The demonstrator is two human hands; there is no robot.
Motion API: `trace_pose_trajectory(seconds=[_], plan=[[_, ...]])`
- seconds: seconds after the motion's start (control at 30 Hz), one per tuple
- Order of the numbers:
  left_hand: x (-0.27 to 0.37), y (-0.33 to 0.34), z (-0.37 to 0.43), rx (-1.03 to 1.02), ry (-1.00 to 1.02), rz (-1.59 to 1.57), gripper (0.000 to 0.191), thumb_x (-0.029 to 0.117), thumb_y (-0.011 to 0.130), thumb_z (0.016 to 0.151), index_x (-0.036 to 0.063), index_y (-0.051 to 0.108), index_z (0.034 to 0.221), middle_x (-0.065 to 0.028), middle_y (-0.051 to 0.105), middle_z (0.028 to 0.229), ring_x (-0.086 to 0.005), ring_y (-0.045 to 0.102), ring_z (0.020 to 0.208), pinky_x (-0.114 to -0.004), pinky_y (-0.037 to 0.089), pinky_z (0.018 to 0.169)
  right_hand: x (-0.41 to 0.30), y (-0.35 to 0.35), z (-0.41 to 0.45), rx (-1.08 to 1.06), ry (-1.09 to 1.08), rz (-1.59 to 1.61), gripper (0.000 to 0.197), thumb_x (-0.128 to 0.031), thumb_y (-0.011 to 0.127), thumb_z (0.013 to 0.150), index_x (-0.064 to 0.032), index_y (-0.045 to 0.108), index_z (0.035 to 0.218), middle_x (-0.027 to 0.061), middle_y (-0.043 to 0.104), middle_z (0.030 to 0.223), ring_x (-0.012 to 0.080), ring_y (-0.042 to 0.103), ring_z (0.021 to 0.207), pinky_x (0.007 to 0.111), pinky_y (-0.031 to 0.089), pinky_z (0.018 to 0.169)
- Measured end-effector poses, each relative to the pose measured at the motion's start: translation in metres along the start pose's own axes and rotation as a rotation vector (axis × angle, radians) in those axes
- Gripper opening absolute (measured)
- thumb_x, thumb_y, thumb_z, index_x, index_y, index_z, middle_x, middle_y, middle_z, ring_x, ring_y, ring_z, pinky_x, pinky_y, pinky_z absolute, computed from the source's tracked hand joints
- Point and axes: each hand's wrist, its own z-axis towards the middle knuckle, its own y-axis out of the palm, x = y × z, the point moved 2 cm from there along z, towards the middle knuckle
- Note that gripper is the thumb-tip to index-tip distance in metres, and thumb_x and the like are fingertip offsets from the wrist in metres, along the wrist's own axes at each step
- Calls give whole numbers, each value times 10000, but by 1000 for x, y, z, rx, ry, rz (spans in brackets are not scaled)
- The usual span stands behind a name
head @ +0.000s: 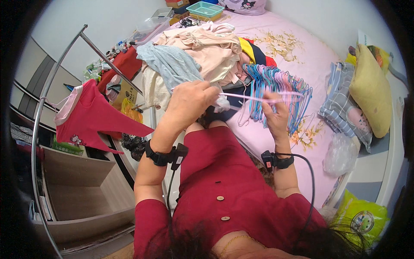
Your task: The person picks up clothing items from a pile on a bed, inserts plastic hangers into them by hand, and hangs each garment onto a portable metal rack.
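A lilac clothes hanger (pixel 243 96) spans the space between my two hands, above my lap. My left hand (pixel 194 98) is closed around one end, its back turned up, so the fingers' grip is partly hidden. With thumb and fingers, my right hand (pixel 276 111) pinches the other end, which is slightly blurred. A whitish, crumpled thing (pixel 222 105) shows just below my left hand; its kind is unclear. Right behind my right hand lies a dense row of coloured wire hangers (pixel 275 77) on the bed. Beyond my left hand rises a heap holding a light blue garment (pixel 171 63) and a beige garment (pixel 207 42).
A chrome clothes rail (pixel 36 129) stands at left with pink-red shorts (pixel 87 113) hanging from it. Below is an open wooden drawer (pixel 77 181). The floral bed sheet (pixel 310 51) bears a yellow pillow (pixel 370 94) at right. A turquoise basket (pixel 205 9) sits at the back.
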Motion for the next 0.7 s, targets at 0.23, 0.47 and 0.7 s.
trace_pose_trajectory(seconds=[0.23, 0.47, 0.7], plan=[[-23, -10, -6, 330, -318, -127, 89, 143, 639, 821, 77, 636, 881, -92, 620, 783, -282, 613, 681, -362, 470, 576, 37, 47, -81, 89, 659, 312, 219, -125, 731, 771, -46, 616, 940, 9, 574, 823, 79, 513, 704, 221, 429, 645], [-27, -16, -8, 382, -434, -320, 114, 111, 623, 852, 28, 643, 928, -120, 629, 801, -236, 587, 636, -313, 456, 586, 25, 144, -135, -554, 943, 509, 466, -276, 802, 711, 10, 602, 1021, 44, 625, 868, 105, 563, 748, 232, 475, 680], [-40, -15, -19, 356, -532, -479, 120, 83, 635, 865, -8, 634, 944, -23, 596, 772, -65, 503, 677, -213, 417, 606, 43, 170, -120, -442, 1133, 1007, 301, -157, 659, 838, -15, 612, 1100, 16, 628, 897, 78, 549, 758, 271, 464, 679]])
